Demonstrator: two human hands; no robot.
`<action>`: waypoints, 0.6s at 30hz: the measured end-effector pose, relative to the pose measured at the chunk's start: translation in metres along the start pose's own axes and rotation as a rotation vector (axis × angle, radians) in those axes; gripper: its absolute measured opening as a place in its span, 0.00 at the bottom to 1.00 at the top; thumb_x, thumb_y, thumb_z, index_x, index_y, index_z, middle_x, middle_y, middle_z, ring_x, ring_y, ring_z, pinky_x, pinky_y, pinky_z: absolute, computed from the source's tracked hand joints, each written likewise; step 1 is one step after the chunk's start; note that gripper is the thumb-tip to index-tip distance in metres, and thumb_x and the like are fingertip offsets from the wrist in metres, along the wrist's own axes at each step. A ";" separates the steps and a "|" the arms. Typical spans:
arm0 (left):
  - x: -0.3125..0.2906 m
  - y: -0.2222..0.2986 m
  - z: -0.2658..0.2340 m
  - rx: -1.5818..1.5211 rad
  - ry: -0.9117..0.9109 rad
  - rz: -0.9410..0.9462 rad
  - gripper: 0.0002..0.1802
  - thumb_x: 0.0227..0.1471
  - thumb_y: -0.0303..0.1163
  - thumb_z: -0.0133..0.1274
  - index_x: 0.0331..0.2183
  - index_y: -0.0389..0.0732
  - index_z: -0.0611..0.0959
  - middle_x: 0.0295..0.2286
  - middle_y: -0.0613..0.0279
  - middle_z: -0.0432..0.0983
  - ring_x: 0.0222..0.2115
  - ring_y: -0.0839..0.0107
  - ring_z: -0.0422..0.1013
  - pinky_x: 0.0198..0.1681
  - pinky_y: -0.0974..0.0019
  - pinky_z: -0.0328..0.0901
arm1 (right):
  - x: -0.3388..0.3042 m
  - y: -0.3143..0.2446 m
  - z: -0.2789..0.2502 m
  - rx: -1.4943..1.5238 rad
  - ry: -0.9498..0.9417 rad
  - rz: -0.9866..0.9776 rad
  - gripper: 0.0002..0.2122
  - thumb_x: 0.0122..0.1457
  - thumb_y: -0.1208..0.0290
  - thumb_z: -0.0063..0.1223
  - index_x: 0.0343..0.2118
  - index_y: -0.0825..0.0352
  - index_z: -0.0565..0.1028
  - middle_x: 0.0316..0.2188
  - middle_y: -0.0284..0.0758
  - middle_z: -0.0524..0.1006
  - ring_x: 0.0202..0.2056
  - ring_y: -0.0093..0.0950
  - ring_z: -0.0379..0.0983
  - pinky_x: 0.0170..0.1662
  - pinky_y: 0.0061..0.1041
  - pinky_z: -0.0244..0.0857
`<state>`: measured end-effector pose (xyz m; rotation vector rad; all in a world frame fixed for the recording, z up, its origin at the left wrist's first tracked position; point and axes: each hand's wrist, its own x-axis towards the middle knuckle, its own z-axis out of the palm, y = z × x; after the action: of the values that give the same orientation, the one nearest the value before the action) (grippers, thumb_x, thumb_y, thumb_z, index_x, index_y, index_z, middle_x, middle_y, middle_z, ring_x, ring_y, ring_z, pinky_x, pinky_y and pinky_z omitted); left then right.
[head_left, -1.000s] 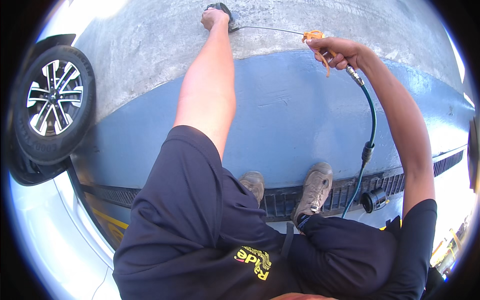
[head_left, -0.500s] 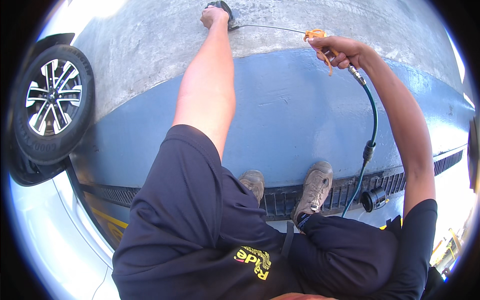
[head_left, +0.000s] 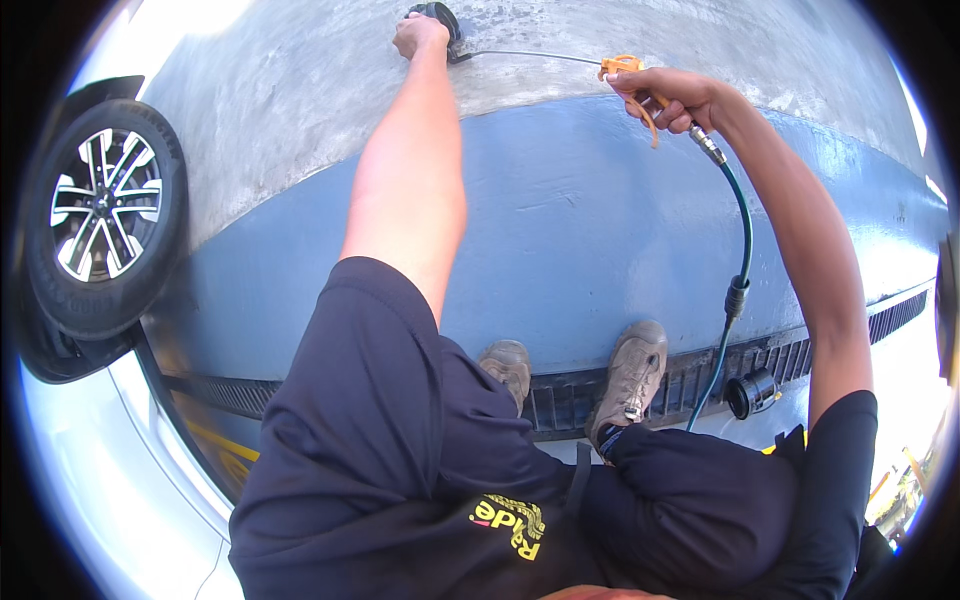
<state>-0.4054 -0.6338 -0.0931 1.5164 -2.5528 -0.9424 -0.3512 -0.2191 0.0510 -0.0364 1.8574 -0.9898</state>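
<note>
While both hands keep the same holds as half a second ago, the left hand (head_left: 419,37) and the orange trigger gun (head_left: 622,66) sit slightly further left, and the wheel (head_left: 105,205) slightly lower. At the upper centre, the left fingers grip a black round part (head_left: 441,15), its underside hidden. Right of there, the right hand (head_left: 676,98) has its fingers curled around the gun, whose thin metal wand (head_left: 540,54) reaches toward that part; a green hose (head_left: 745,225) trails behind.
</note>
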 end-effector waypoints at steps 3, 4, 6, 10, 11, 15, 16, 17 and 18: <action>0.011 -0.003 0.000 0.037 -0.022 0.011 0.27 0.71 0.46 0.45 0.43 0.29 0.84 0.42 0.38 0.84 0.43 0.51 0.83 0.45 0.57 0.79 | -0.005 -0.005 0.001 0.012 -0.029 -0.019 0.21 0.66 0.50 0.59 0.29 0.66 0.73 0.22 0.32 0.77 0.09 0.04 0.59 0.08 0.03 0.52; 0.011 -0.004 -0.003 0.025 0.005 0.012 0.28 0.71 0.47 0.45 0.42 0.28 0.84 0.40 0.39 0.85 0.42 0.52 0.84 0.44 0.57 0.79 | -0.006 -0.008 0.002 0.014 -0.044 -0.034 0.20 0.65 0.52 0.60 0.31 0.67 0.73 0.23 0.32 0.78 0.10 0.03 0.60 0.08 0.03 0.52; -0.007 0.003 0.002 -0.038 0.018 -0.008 0.28 0.71 0.47 0.44 0.42 0.28 0.84 0.37 0.40 0.85 0.38 0.54 0.85 0.41 0.58 0.80 | -0.004 0.000 -0.001 0.031 -0.028 -0.027 0.20 0.65 0.52 0.60 0.30 0.67 0.73 0.23 0.33 0.77 0.10 0.04 0.60 0.08 0.02 0.53; -0.041 0.018 -0.006 -0.215 0.024 -0.132 0.30 0.71 0.49 0.44 0.41 0.27 0.83 0.34 0.42 0.86 0.33 0.55 0.86 0.37 0.58 0.81 | -0.007 0.004 -0.003 0.032 -0.009 -0.029 0.20 0.65 0.52 0.60 0.30 0.68 0.72 0.23 0.33 0.77 0.10 0.04 0.61 0.08 0.02 0.54; -0.046 0.021 -0.007 -0.231 0.024 -0.136 0.29 0.71 0.49 0.44 0.41 0.28 0.83 0.35 0.41 0.86 0.34 0.55 0.86 0.37 0.58 0.81 | -0.007 0.005 -0.004 0.034 -0.004 -0.028 0.20 0.64 0.52 0.60 0.30 0.68 0.72 0.23 0.33 0.77 0.10 0.04 0.62 0.08 0.02 0.54; -0.031 0.014 -0.007 -0.078 -0.019 -0.025 0.28 0.71 0.47 0.46 0.42 0.28 0.84 0.38 0.39 0.85 0.38 0.54 0.85 0.40 0.57 0.81 | -0.006 0.004 -0.002 0.026 0.001 -0.037 0.20 0.64 0.52 0.60 0.30 0.68 0.72 0.23 0.33 0.77 0.10 0.04 0.62 0.08 0.01 0.55; -0.018 0.009 -0.008 -0.022 -0.023 0.007 0.28 0.70 0.47 0.47 0.42 0.28 0.84 0.39 0.39 0.85 0.39 0.53 0.85 0.41 0.56 0.80 | -0.006 0.000 0.001 0.020 -0.002 -0.044 0.20 0.64 0.52 0.60 0.30 0.68 0.72 0.23 0.33 0.77 0.10 0.04 0.62 0.08 0.01 0.55; -0.006 0.004 -0.010 0.034 -0.026 0.040 0.27 0.70 0.47 0.47 0.42 0.28 0.84 0.40 0.39 0.85 0.41 0.52 0.84 0.43 0.56 0.80 | -0.006 -0.003 0.003 0.017 -0.017 -0.054 0.20 0.64 0.52 0.60 0.29 0.68 0.72 0.23 0.33 0.77 0.10 0.04 0.62 0.08 0.01 0.55; -0.002 0.004 -0.006 0.052 -0.025 0.053 0.27 0.70 0.47 0.48 0.43 0.29 0.85 0.41 0.38 0.84 0.42 0.52 0.84 0.44 0.56 0.80 | -0.007 -0.003 0.003 0.018 -0.023 -0.054 0.20 0.64 0.52 0.60 0.29 0.68 0.72 0.23 0.33 0.77 0.10 0.04 0.62 0.08 0.01 0.55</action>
<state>-0.4056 -0.6340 -0.0858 1.4499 -2.6412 -0.9018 -0.3464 -0.2201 0.0579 -0.0871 1.8343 -1.0389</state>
